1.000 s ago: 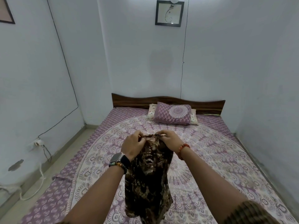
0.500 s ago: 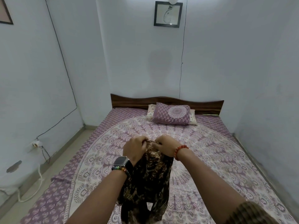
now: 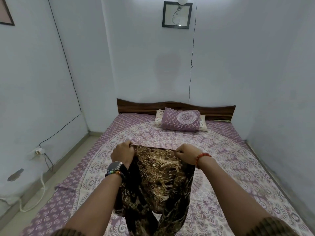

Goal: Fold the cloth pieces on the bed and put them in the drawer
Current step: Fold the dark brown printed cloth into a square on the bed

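while both arms reach out over the bed (image 3: 238, 160), the left hand (image 3: 123, 153) and the right hand (image 3: 186, 155) each pinch one end of the top edge of a brown and black patterned cloth (image 3: 158, 176), fingers curled tight on the fabric. the two hands are well apart, so the edge is drawn out straight between them. below that edge the cloth hangs down in front of the person, above the purple and white printed bedsheet (image 3: 221, 189), with dark strips trailing from its lower part toward the bottom of the view. a smartwatch (image 3: 114, 166) and a beaded band (image 3: 113, 173) sit on the left wrist, a red bead bracelet (image 3: 202, 158) on the right. at the far end of the bed a purple pillow (image 3: 181, 119) lies on a pale one against the dark wooden headboard (image 3: 175, 107). a framed picture (image 3: 177, 15) hangs on the wall above.
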